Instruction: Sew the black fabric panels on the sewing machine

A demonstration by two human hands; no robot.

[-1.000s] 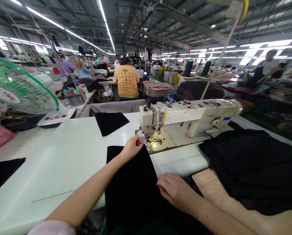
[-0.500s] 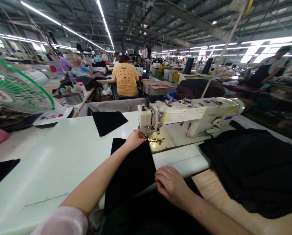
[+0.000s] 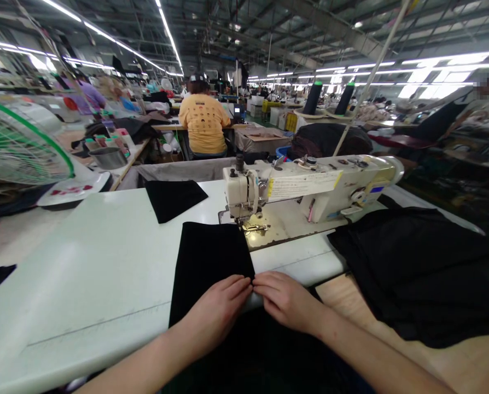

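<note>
A black fabric panel point(image 3: 207, 254) lies on the white sewing table, its far right corner by the needle area of the sewing machine point(image 3: 294, 191). At the panel's right edge, near the table's front, my left hand point(image 3: 228, 298) pinches the cloth. My right hand point(image 3: 283, 298) grips the same edge, its fingertips meeting those of the left. The near part of the panel hangs over the table edge toward my lap, where it merges with other dark cloth. Exactly what lies between the fingertips is partly hidden.
A smaller black fabric piece point(image 3: 174, 198) lies farther back on the table point(image 3: 105, 262). To the right, a pile of black fabric point(image 3: 425, 273) rests over a wooden board point(image 3: 351, 306). A green-rimmed fan point(image 3: 23, 142) stands left. Ahead sits a person in a yellow shirt point(image 3: 203, 126).
My left hand has left the needle area and come back along the panel's edge to meet my right hand. The right hand has stayed at nearly the same place on the edge.
</note>
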